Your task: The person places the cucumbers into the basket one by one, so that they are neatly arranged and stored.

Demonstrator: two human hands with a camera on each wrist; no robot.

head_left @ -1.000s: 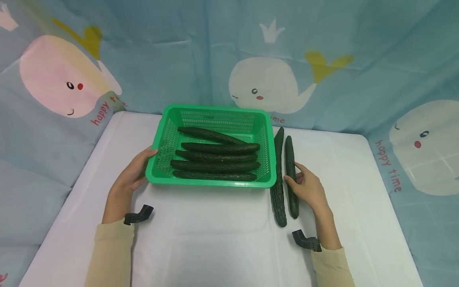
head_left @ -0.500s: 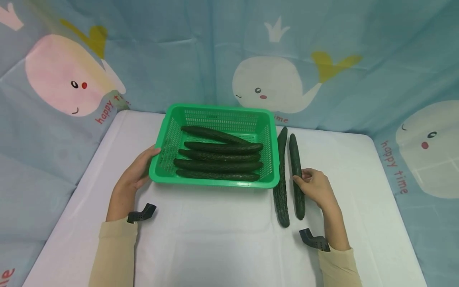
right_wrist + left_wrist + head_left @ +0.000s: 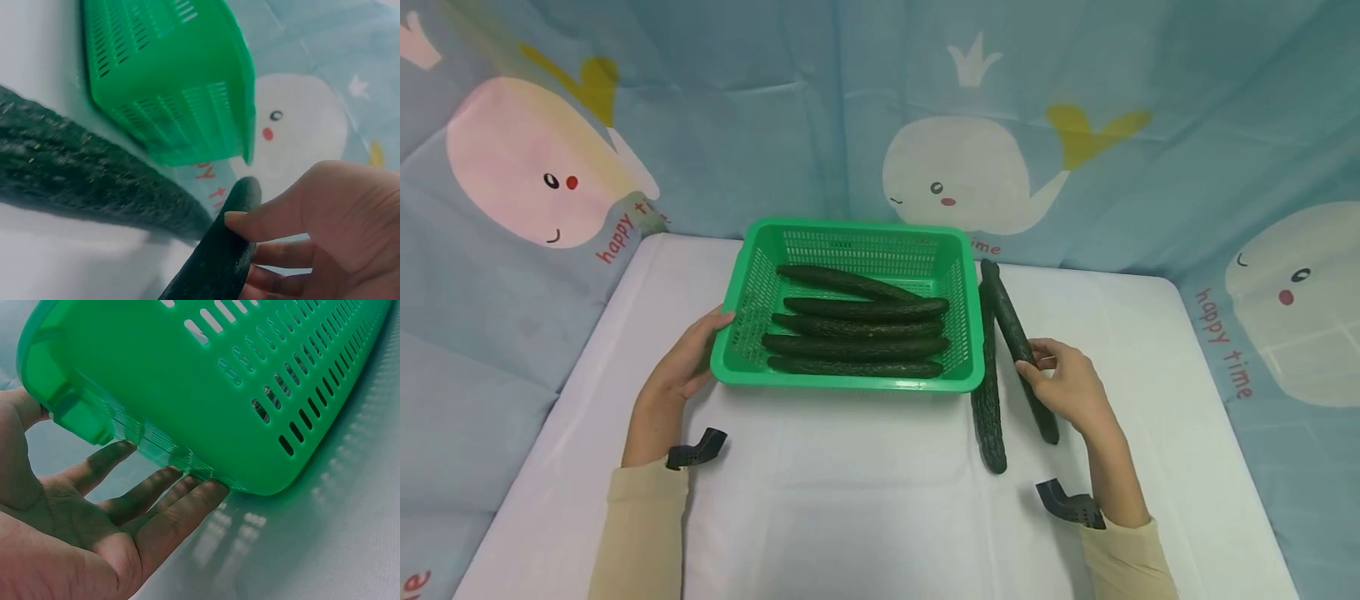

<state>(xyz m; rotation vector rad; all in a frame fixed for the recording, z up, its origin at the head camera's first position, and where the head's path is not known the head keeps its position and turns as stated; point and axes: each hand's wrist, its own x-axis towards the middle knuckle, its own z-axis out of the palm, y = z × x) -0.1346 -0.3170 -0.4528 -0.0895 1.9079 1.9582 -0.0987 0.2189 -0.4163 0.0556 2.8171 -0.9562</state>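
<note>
My right hand [image 3: 1067,385] pinches a dark green cucumber [image 3: 1013,321] near its middle, thumb on one side and fingers on the other. This cucumber slants, its far end overlapping the top of a second, bumpy cucumber [image 3: 990,400] lying along the basket's right side. In the right wrist view the held cucumber [image 3: 219,256] points toward the backdrop beneath the thumb. My left hand [image 3: 688,358] holds the left end of the green plastic basket [image 3: 850,382], thumb over the rim. The left wrist view shows its fingertips [image 3: 212,487] against the basket's outer wall. Inside lie several cucumbers [image 3: 853,346].
A white cloth covers the table [image 3: 850,500]. Behind and at the sides hangs a blue curtain [image 3: 775,125] printed with whales, close to the table's back edge. Black camera mounts [image 3: 698,448] sit on both wrists and stick out inward.
The right hand has turned the pinched cucumber: its far end swung left over the other cucumber, its near end right. The left hand stays at the basket's left end.
</note>
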